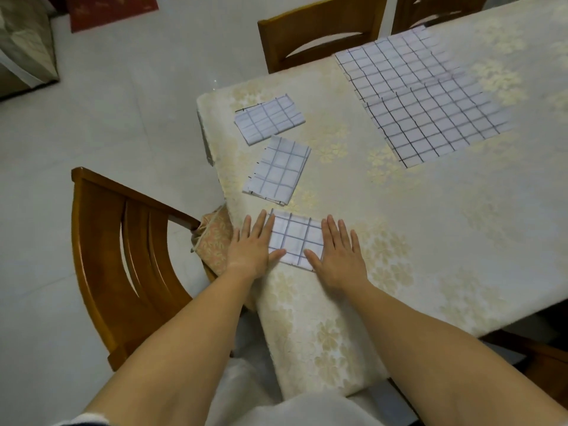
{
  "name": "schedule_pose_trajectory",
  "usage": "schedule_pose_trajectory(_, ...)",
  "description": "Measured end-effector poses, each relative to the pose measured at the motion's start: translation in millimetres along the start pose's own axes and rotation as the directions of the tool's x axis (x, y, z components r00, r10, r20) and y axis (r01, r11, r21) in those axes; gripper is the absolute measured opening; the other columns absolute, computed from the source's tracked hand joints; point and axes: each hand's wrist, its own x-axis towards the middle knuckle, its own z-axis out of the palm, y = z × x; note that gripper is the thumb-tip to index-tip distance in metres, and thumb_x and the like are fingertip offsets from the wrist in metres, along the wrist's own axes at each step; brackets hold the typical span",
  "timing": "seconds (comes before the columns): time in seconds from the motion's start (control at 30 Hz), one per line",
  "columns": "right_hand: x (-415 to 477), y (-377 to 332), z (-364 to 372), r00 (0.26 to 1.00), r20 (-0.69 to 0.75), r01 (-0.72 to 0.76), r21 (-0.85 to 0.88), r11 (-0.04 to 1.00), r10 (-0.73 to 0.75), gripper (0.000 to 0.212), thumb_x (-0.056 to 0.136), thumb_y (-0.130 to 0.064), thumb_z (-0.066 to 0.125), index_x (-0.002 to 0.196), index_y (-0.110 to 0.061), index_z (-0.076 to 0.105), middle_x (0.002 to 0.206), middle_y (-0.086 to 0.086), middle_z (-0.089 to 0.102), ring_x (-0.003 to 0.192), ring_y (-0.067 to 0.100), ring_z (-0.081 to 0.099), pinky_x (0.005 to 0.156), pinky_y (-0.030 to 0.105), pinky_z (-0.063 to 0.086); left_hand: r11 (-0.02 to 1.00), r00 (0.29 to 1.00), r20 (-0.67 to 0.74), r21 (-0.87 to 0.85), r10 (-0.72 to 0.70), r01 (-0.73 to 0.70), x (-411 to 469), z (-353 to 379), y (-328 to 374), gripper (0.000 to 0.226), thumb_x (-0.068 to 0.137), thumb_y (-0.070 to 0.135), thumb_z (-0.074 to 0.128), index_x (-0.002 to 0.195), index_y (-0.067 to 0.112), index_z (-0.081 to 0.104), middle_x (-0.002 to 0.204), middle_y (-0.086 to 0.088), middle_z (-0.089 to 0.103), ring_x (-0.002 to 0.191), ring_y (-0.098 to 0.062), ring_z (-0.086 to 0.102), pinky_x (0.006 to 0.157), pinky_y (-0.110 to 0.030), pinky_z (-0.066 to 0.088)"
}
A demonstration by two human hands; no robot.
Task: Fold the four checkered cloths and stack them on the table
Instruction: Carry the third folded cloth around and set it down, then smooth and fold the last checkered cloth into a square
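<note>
A small folded checkered cloth [295,238] lies near the table's front left edge. My left hand [253,245] lies flat on its left side and my right hand [338,252] lies flat on its right side, fingers straight on both. Two more folded checkered cloths lie apart beyond it: one [278,171] just behind, another [268,119] near the far left corner. Further right, a large unfolded checkered cloth [418,93] is spread flat. It may be two overlapping cloths; I cannot tell.
The table [445,241] wears a cream floral tablecloth. A wooden chair [123,259] with a patterned cushion stands at my left. Another wooden chair [310,35] stands behind the table's far side. Pale tiled floor stretches to the left.
</note>
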Motion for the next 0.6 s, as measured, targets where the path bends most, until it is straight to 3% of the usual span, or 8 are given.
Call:
schedule_pose_trajectory(0.07,1.9,-1.8,-2.6,1.000,0.012,-0.006,-0.004,1.000,0.006,0.084,0.098,-0.071,0.011,0.158,-0.021,-0.020,0.164,-0.005,-0.030,0.150,0.016,-0.030,0.124,0.044,-0.014,0.997,1.000,-0.010,-0.076,-0.008,0.007,-10.5,-10.5,-3.5,0.081,0.105,0.058,0.035,0.162,0.026,-0.011,0.171,0.001,-0.014,0.157,-0.030,-0.008,0.128,-0.047,0.003)
schedule_pose_trajectory(0.13,1.3,-9.7,-10.1,0.999,0.029,-0.027,0.016,1.000,0.026,0.086,0.100,-0.067,0.022,0.159,-0.019,-0.017,0.165,0.000,-0.026,0.152,0.023,-0.024,0.124,0.047,-0.010,0.982,0.994,-0.106,-0.189,-0.001,-0.019,-28.8,-25.4,-11.2,0.070,0.104,0.047,0.046,0.163,0.022,0.016,0.170,-0.004,0.017,0.156,-0.028,0.012,0.128,-0.046,0.012)
schedule_pose_trajectory(0.23,-10.2,-46.2,-28.7,0.998,-0.068,0.008,0.147,0.989,0.002,0.084,0.100,-0.057,0.042,0.161,-0.013,0.005,0.169,0.007,-0.006,0.156,0.029,-0.004,0.126,0.047,0.002,0.960,0.939,-0.342,-0.271,-0.026,-0.072,-68.2,-59.1,-35.9,0.046,0.102,0.046,0.052,0.142,0.026,0.054,0.142,0.004,0.057,0.133,-0.019,0.050,0.114,-0.041,0.039)
schedule_pose_trajectory(0.3,-24.5,-88.8,-49.8,0.984,-0.171,0.106,0.298,0.949,-0.056,0.065,0.101,-0.049,0.049,0.154,-0.013,0.034,0.165,0.007,0.024,0.151,0.027,0.022,0.122,0.044,0.022,0.940,0.896,-0.437,-0.331,-0.078,-0.080,-100.8,-85.0,-57.0,0.037,0.102,0.048,0.052,0.132,0.028,0.061,0.129,0.008,0.064,0.120,-0.014,0.059,0.101,-0.039,0.049)
schedule_pose_trajectory(0.4,-44.1,-166.2,-81.4,0.934,-0.317,0.274,0.343,0.899,-0.164,0.036,0.103,-0.040,0.050,0.129,-0.019,0.062,0.132,0.002,0.059,0.121,0.020,0.055,0.103,0.038,0.046,0.914,0.818,-0.551,-0.396,-0.164,-0.084,-157.8,-110.9,-97.6,0.032,0.102,0.044,0.054,0.129,0.029,0.061,0.128,0.009,0.062,0.118,-0.011,0.057,0.098,-0.038,0.052)
schedule_pose_trajectory(0.5,-61.8,-250.4,-113.5,0.901,-0.367,0.354,0.312,0.882,-0.232,0.028,0.104,-0.035,0.049,0.115,-0.019,0.069,0.109,-0.001,0.069,0.096,0.014,0.061,0.085,0.026,0.047,0.911,0.739,-0.634,-0.406,-0.226,-0.069,-216.9,-125.8,-145.1,0.024,0.102,0.040,0.056,0.121,0.028,0.064,0.115,0.010,0.063,0.106,-0.009,0.060,0.090,-0.034,0.055)
schedule_pose_trajectory(0.6,-80.4,-330.8,-129.9,0.865,-0.446,0.412,0.365,0.835,-0.231,0.025,0.103,-0.030,0.053,0.114,-0.016,0.071,0.106,-0.001,0.070,0.089,0.008,0.058,0.082,0.025,0.048,0.913,0.786,-0.574,-0.408,-0.230,-0.030,-268.6,-134.4,-200.5,0.019,0.102,0.043,0.056,0.116,0.032,0.065,0.108,0.012,0.065,0.097,-0.009,0.060,0.083,-0.033,0.056)
